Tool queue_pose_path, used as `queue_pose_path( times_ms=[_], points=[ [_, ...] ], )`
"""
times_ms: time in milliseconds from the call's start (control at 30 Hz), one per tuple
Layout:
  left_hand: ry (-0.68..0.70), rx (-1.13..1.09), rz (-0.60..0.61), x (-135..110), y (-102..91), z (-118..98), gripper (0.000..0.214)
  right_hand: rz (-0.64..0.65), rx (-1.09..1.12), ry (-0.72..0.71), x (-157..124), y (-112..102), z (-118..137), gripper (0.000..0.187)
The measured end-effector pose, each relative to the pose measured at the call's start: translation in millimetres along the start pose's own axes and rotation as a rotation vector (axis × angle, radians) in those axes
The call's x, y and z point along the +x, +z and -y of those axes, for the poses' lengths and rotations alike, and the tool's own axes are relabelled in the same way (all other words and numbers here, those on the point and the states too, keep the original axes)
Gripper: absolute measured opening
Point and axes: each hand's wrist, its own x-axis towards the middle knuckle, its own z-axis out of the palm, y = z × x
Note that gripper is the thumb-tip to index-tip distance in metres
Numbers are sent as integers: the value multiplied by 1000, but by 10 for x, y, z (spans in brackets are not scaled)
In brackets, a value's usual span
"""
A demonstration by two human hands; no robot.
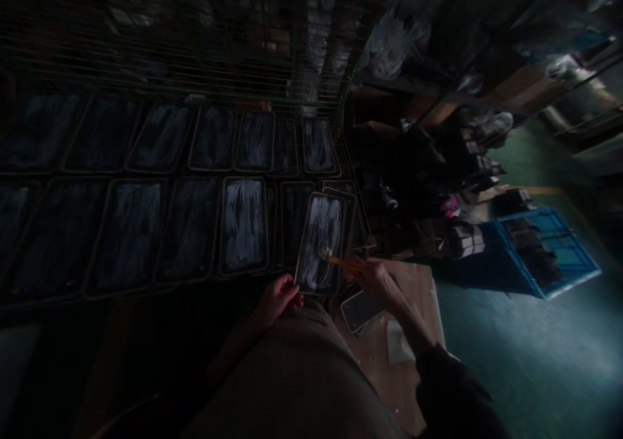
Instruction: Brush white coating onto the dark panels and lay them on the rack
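Observation:
My left hand (278, 298) is closed on the lower left corner of a dark rectangular panel (321, 241) streaked with white paste, and holds it tilted up. My right hand (377, 281) grips a brush with a yellow handle (343, 262). The bristles touch the lower part of the panel. Two rows of similar coated panels (243, 231) lie flat on a wire rack to the left. Beside my right wrist, a small stack of uncoated panels (360, 311) rests on a wooden board (413, 335).
A wire mesh shelf (195, 56) rises behind the rows of panels. Cluttered shelves and boxes (438, 160) stand at the right. A blue crate (545, 251) with dark items sits on the green floor (525, 355).

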Motion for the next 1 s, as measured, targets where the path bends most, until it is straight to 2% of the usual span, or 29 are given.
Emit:
queue_pose_path(
  times_ms=[100, 167, 367, 467, 600, 700, 833, 900, 1000],
  points=[
    [3, 8, -3, -15, 12, 11, 31, 61, 90, 67, -243, 34, 115, 27],
    [1, 10, -10, -18, 26, 22, 31, 74, 146, 99, -302, 25, 117, 27],
    [-25, 9, -42, -23, 81, 35, 31, -196, 61, 73, -273, 10, -66, 27],
    [-24, 15, -47, -46, 111, 20, 29, -137, 79, 63, -361, 134, -37, 28],
    [-15, 34, -75, -74, 147, -2, 25, -51, 215, 85, -510, 336, 111, 28],
    [-12, 38, -78, -54, 160, 17, 25, -123, 348, 136, -525, 470, 173, 29],
    [16, 75, -98, 0, 168, 87, 25, -185, 490, 187, -503, 606, 123, 31],
    [25, 87, -103, 10, 180, 114, 25, -191, 514, 228, -520, 594, 52, 32],
    [26, 90, -98, 0, 210, 121, 26, -237, 483, 302, -553, 443, -87, 33]
  ],
)
